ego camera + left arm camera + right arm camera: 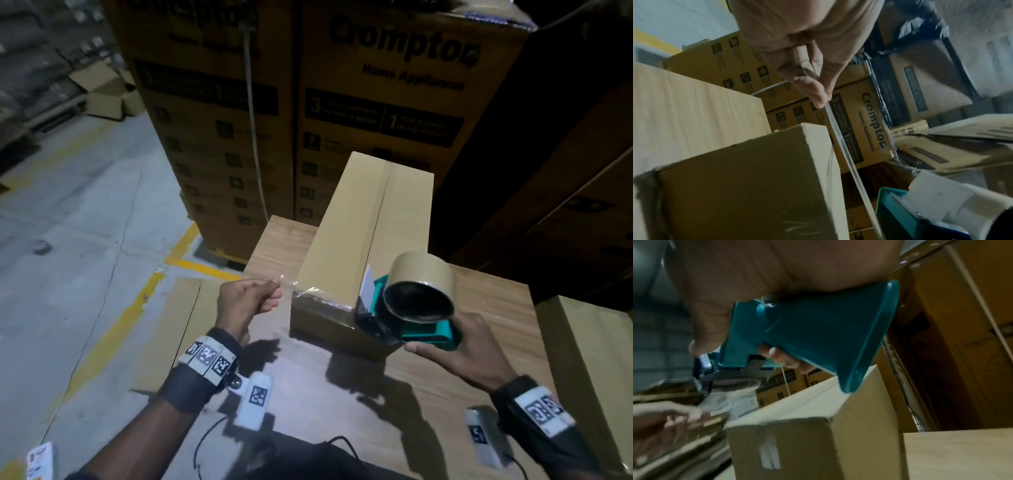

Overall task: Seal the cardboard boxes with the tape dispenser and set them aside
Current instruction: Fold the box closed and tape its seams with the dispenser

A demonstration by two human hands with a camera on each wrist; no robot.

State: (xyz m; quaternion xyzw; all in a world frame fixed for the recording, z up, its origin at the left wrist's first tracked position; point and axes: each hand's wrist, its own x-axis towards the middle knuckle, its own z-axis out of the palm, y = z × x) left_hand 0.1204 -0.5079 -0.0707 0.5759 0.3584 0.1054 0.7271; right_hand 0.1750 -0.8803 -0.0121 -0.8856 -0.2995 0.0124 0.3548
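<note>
Fingers (818, 95) of the left hand (248, 303) pinch the free end of the clear tape (840, 142); those of the right hand (459, 349) wrap the teal dispenser (416, 318) by its handle. Between the two hands the tape spans the near end of the box (359, 253), which lies lengthwise on the table (479, 308). Tape appears thin, sticky and prone to folding: keep it taut, held by its edge. Box looks light and stiff; hold its long sides. Beyond stand stacked cartons (376, 102).
</note>
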